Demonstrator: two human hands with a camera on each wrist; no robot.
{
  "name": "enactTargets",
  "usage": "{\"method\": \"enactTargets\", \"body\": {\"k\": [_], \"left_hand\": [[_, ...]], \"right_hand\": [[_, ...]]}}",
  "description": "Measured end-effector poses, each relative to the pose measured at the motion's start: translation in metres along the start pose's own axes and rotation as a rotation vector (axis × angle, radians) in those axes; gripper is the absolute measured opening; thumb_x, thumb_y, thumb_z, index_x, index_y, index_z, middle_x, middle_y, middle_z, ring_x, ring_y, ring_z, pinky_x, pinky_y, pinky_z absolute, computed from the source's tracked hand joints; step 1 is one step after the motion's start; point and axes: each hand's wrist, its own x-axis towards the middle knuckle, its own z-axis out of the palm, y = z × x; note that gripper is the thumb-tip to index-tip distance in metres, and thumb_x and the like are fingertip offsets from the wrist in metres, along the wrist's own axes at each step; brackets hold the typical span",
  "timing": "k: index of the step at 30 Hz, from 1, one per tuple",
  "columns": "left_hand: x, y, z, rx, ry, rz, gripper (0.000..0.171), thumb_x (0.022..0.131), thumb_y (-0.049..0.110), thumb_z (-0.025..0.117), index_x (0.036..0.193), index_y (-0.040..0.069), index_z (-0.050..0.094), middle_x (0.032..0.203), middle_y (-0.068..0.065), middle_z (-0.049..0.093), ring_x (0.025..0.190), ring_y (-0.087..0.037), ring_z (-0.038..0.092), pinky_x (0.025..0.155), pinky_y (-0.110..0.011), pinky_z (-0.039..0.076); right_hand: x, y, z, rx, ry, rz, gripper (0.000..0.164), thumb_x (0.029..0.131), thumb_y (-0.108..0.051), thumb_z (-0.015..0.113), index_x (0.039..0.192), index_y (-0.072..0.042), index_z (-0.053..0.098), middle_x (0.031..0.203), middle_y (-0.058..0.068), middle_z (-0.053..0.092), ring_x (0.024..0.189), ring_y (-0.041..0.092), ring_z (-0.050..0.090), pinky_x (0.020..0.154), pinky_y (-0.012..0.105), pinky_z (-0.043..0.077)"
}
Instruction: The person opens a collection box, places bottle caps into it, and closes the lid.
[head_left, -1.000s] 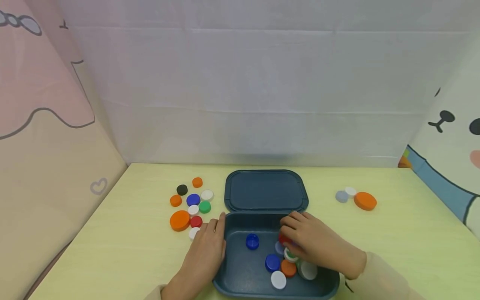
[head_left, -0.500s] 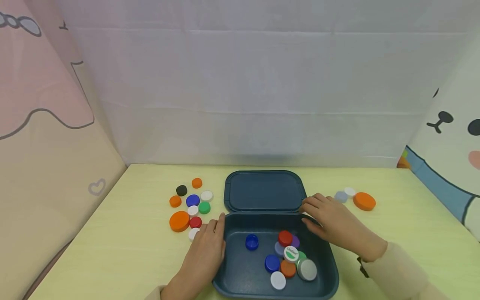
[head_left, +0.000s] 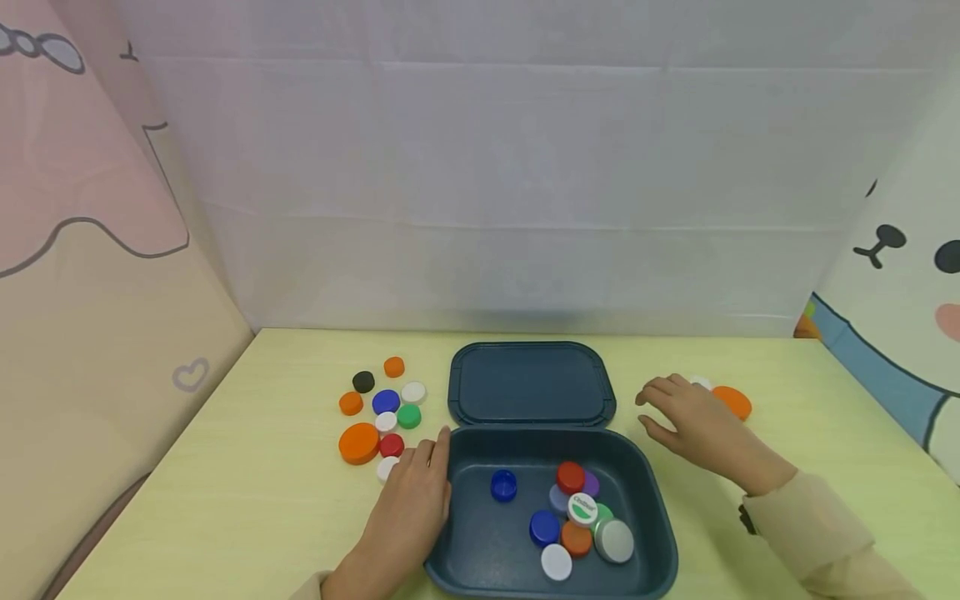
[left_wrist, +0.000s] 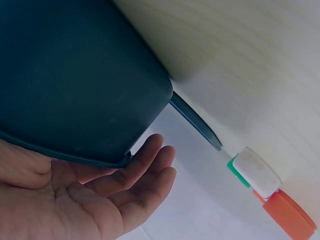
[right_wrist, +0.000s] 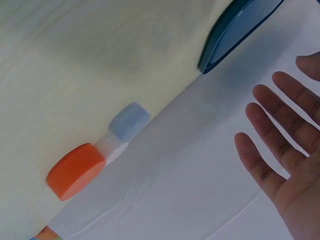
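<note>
My left hand (head_left: 411,493) rests along the left rim of a dark blue box (head_left: 480,567), its fingers loosely extended near the far corner. In the left wrist view the rim hides part of the thumb. Several bottle caps lie in the box: a red cap (head_left: 570,477), a dark blue cap (head_left: 504,485), an orange cap (head_left: 576,538) and a white cap (head_left: 557,562) among them. My right hand (head_left: 693,429) hovers right of the box, fingers spread and holding nothing. Beyond it lie a large orange cap (head_left: 733,402), a white cap (head_left: 701,382) and a light blue cap (right_wrist: 129,122).
Behind the box, the flat dark blue lid (head_left: 532,383) lies on the pale yellow table (head_left: 225,483). To the left, a group of caps includes a big orange cap (head_left: 359,443) and a black cap (head_left: 363,382). A white backdrop (head_left: 480,167) stands behind.
My right hand has left the red cap in the box and moved out over the right rim toward the caps at the right. The left hand stays on the rim.
</note>
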Motion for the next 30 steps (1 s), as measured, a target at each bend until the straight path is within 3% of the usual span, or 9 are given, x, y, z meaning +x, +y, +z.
{"method": "enactTargets", "body": {"k": [9,20,30], "left_hand": [[0.000,0.001,0.000,-0.009,-0.008,-0.015,0.058,0.085,0.019,0.063,0.136,0.005,0.040,0.116,-0.013,0.056,0.099,-0.024,0.052,0.087,-0.036,0.050],[-0.001,0.001,0.000,0.002,0.011,0.001,0.057,0.085,0.019,0.062,0.135,0.003,0.040,0.114,-0.013,0.056,0.096,-0.024,0.052,0.086,-0.035,0.050],[-0.001,0.001,0.001,0.003,0.017,0.009,0.057,0.085,0.018,0.062,0.135,0.003,0.041,0.113,-0.013,0.056,0.095,-0.023,0.052,0.085,-0.035,0.050]], "right_hand": [[-0.009,0.023,0.003,0.003,-0.062,0.110,0.022,0.069,-0.010,0.074,0.087,-0.007,0.062,0.087,0.006,0.062,0.077,0.022,0.054,0.057,0.035,0.043],[-0.018,0.050,0.008,-0.004,-0.214,0.264,0.020,0.076,-0.012,0.068,0.094,-0.002,0.062,0.094,0.014,0.062,0.082,0.032,0.056,0.064,0.047,0.047],[-0.020,0.065,0.012,-0.034,-0.297,0.297,0.025,0.078,-0.013,0.069,0.098,0.001,0.063,0.097,0.018,0.061,0.086,0.037,0.055,0.066,0.051,0.047]]}}
